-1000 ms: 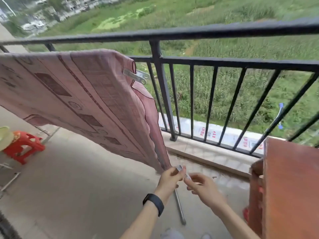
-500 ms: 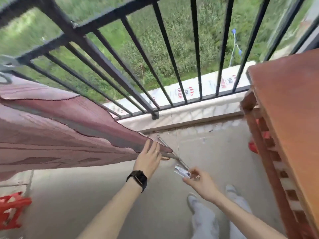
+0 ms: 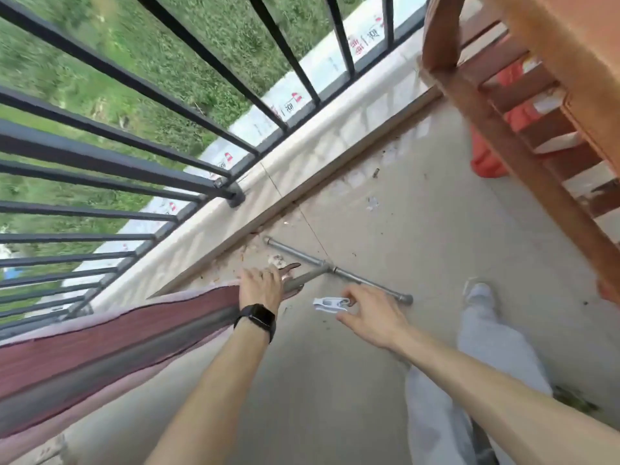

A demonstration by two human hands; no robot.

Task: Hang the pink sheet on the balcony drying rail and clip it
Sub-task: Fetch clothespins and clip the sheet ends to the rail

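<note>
The pink sheet (image 3: 110, 344) hangs over a grey metal drying rail (image 3: 307, 278) and runs from the lower left toward the middle. My left hand (image 3: 261, 285), with a black watch on its wrist, lies over the sheet's end on the rail, its fingers bent over the cloth. Just to the right, my right hand (image 3: 369, 318) pinches a white clothes clip (image 3: 330, 304) between thumb and fingers. The clip points toward the sheet's end and hangs a short gap away from it. The rail's foot pipe (image 3: 369, 283) lies across the floor.
A black balcony railing (image 3: 141, 152) stands on a concrete kerb (image 3: 302, 156) at the left and top. A brown wooden piece of furniture (image 3: 523, 135) fills the upper right, with something red (image 3: 486, 159) under it. My grey-trousered leg and shoe (image 3: 478, 297) are at the right.
The view has tipped further down toward the floor. My left hand stays on the sheet's end at the rail. My right hand has brought the white clip closer to it.
</note>
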